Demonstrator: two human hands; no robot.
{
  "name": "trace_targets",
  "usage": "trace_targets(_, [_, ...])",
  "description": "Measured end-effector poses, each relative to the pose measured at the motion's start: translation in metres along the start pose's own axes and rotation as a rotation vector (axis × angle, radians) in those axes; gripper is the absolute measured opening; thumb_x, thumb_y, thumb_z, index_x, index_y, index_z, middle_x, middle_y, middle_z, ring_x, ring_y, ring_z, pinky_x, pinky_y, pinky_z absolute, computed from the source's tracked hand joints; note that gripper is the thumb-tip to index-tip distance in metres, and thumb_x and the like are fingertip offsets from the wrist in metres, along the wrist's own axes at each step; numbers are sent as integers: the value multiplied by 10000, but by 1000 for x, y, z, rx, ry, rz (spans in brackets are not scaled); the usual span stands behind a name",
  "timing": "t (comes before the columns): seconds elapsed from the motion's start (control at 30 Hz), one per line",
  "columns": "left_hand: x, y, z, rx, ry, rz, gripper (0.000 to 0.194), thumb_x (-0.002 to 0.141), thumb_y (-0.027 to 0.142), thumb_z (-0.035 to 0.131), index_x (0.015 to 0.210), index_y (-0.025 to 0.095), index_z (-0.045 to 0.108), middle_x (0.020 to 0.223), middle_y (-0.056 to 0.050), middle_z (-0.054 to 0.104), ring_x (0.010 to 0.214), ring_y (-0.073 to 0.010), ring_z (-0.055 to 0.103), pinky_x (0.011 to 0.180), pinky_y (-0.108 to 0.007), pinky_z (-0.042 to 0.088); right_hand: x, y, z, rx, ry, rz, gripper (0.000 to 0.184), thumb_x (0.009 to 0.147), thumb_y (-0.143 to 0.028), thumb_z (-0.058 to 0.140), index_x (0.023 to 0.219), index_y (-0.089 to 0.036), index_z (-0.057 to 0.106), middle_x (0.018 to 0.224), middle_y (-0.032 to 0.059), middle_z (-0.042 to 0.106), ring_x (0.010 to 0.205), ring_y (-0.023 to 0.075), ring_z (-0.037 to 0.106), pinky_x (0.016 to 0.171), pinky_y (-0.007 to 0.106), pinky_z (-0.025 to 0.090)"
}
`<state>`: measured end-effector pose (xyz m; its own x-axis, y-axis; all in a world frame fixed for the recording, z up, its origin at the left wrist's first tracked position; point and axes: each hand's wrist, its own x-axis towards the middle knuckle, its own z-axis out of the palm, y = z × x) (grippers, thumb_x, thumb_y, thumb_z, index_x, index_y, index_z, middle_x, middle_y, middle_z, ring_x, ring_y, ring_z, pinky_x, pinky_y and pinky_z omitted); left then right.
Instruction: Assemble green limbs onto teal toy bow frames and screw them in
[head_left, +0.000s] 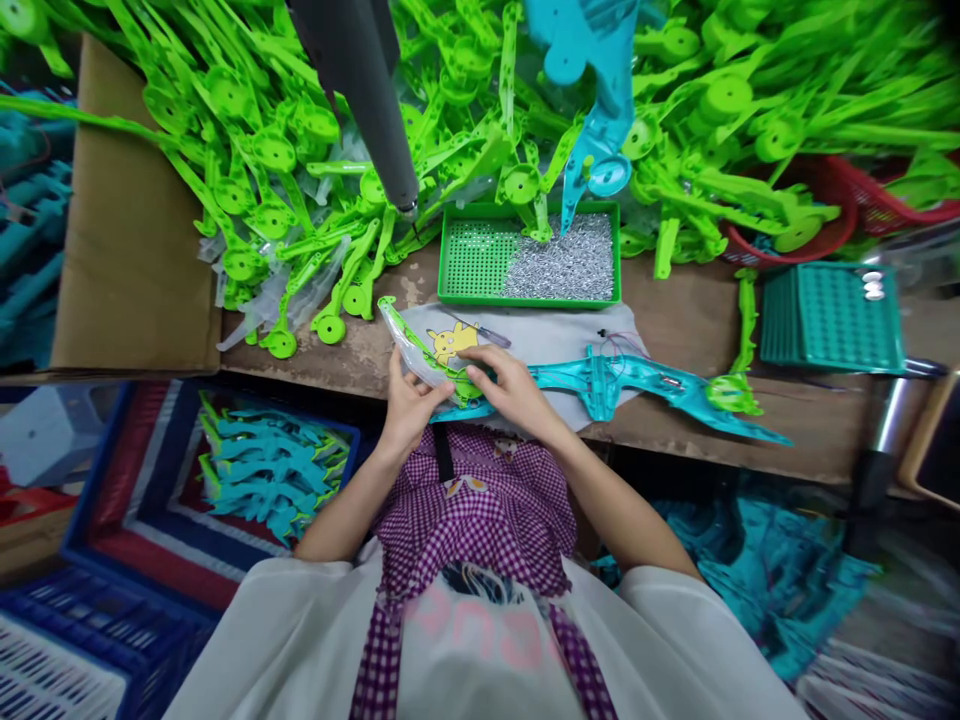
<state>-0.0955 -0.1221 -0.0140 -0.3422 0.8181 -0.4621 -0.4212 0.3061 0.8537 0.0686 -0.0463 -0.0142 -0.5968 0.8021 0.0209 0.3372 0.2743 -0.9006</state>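
In front of me a long blue plastic toy-bow half (574, 377) lies on a grey cloth (536, 328) at the bench edge. A green plastic limb piece (409, 332), with clear film along it, slants up from its left end. My left hand (411, 400) is closed round this green piece and its film. My right hand (510, 388) presses fingers and thumb on the round green end, over the blue part. A second green piece (735, 393) sits at the blue part's right end. What lies under my fingertips is hidden.
A green tray (480, 292) holds many small metal screws. Above it hangs a grey powered screwdriver (367, 100). Green parts (270, 150) heap across the back. A cardboard box (139, 220) stands left, teal baskets (832, 320) right. Below left, a blue crate (352, 440) holds blue-green assemblies.
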Motion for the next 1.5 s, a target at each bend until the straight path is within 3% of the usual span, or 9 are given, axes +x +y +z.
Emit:
trace_targets(0.33, [2,1,-2,-6,-5,-15,1200,564,261,958,1532,358,257,1329,-92,646,1019,-206,715,874,-315,609,6,0,-1,12,-17,9,269,982,-246,511,1187,-249,687,1211,77,726,1168,231,657,1052,475,507])
trace_targets(0.63, [9,10,-10,-19,4,-71,686,733,293,863,1320,233,514,1118,-76,741,961,-196,732,863,-331,627,10,1,1,-16,-74,-29,250,975,-232,520,1148,-257,698,1194,67,736,1160,233,653,1062,473,490])
trace_targets(0.87, [13,21,-26,101,-18,-94,541,746,288,848,1214,168,604,1019,-71,747,830,-159,734,809,-289,628,8,1,2,-54,-86,-42,243,982,-255,509,1149,-249,685,1199,73,732,1154,243,648,1052,481,485])
trace_targets(0.97, [15,29,-43,262,54,35,558,759,325,834,1252,177,619,954,-55,734,678,-132,687,661,-248,600,7,0,2,-71,-93,-37,252,988,-269,498,1154,-242,686,1195,82,728,1144,249,650,1036,474,492])
trace_targets(1.03, [17,34,-54,403,158,223,481,785,337,807,1221,198,656,1005,-63,716,732,-145,679,668,-245,582,6,0,3,-91,-93,-37,257,988,-268,497,1158,-240,688,1193,90,728,1137,259,652,1021,480,497])
trace_targets(1.13, [26,42,-69,659,371,518,371,805,318,779,1153,220,697,1174,-95,656,1095,-233,648,939,-329,554,5,3,6,-123,-83,-54,259,986,-263,499,1158,-235,690,1185,100,730,1116,271,661,1000,503,505])
trace_targets(1.2, [36,47,-80,852,511,627,432,780,283,791,1191,213,678,1282,-124,608,1304,-296,535,1131,-431,433,5,5,8,-130,-68,-68,255,986,-270,505,1154,-223,692,1171,107,734,1111,275,667,987,506,515])
trace_targets(1.3, [53,49,-98,1089,574,649,600,772,273,789,1330,192,583,1396,-165,559,1382,-336,468,1211,-510,317,4,6,9,-113,-42,-94,251,986,-287,522,1150,-205,694,1151,116,742,1109,274,676,975,492,532])
trace_targets(1.5, [68,44,-117,1164,542,687,601,827,358,732,1368,189,532,1329,-164,615,1301,-334,543,1159,-512,380,1,-7,3,-38,31,-164,228,990,-306,544,1147,-235,693,1170,86,749,1125,242,687,992,466,544])
